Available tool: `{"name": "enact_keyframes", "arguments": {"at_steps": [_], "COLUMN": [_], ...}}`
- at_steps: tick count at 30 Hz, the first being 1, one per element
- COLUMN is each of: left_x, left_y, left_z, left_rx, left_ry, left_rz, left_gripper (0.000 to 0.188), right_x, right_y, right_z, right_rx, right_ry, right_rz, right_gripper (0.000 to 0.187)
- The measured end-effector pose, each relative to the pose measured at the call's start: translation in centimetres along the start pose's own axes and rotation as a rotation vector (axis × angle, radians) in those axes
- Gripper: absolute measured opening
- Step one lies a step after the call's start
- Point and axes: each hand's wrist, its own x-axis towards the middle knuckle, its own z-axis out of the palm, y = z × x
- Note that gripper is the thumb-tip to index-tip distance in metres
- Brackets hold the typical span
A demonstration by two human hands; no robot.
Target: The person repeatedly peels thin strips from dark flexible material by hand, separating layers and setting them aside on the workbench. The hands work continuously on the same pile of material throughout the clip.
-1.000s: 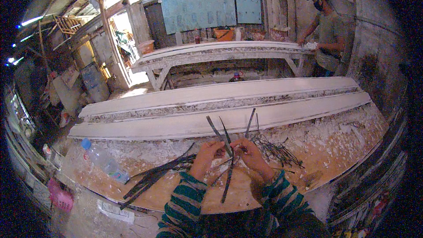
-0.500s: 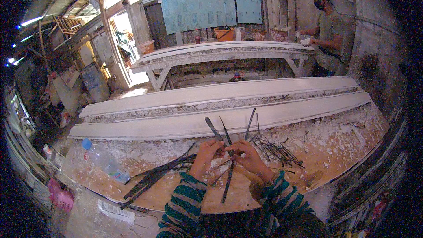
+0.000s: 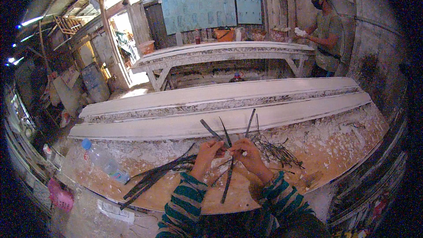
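My left hand (image 3: 207, 156) and my right hand (image 3: 247, 153) meet over the front of the worktable, fingers closed in a pinch on dark, flat strips. One dark strip (image 3: 228, 183) hangs down between my hands toward the table edge. Other strip ends stick up above my fingers, one slanting left (image 3: 209, 128) and one slanting right (image 3: 250, 121). Where the strips cross is hidden by my fingertips. Beside my left wrist lies a bundle of long dark strips (image 3: 154, 178). A tangle of thin dark strands (image 3: 280, 152) lies to the right of my right hand.
Two long white moulded lengths (image 3: 264, 112) lie across the worktable (image 3: 335, 156), which is strewn with white crumbs. A clear bottle with a blue cap (image 3: 103, 163) lies at the left. Behind stands a white-crusted bench (image 3: 198, 55); a co-worker (image 3: 328, 31) holds white material at its right end.
The strip end at upper left has tilted further left as my fingers shift slightly. The co-worker has raised both hands with the white material.
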Motion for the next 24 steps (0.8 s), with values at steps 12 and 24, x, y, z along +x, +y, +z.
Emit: {"name": "enact_keyframes", "arguments": {"at_steps": [12,24], "left_x": [-0.9,-1.4], "left_y": [-0.1,0.0], "left_z": [1.4,1.2], "left_rx": [0.159,0.240], "left_ry": [-0.051,-0.238], "left_rz": [-0.019,0.184], "left_gripper": [0.022,0.025], "right_x": [0.0,0.2], "right_y": [0.4,0.3], "right_z": [-0.2,0.0], "right_rx": [-0.052,-0.121], "right_ry": [0.154,0.121], "right_rz": [0.105,-0.011], "right_gripper": [0.012,0.015]}}
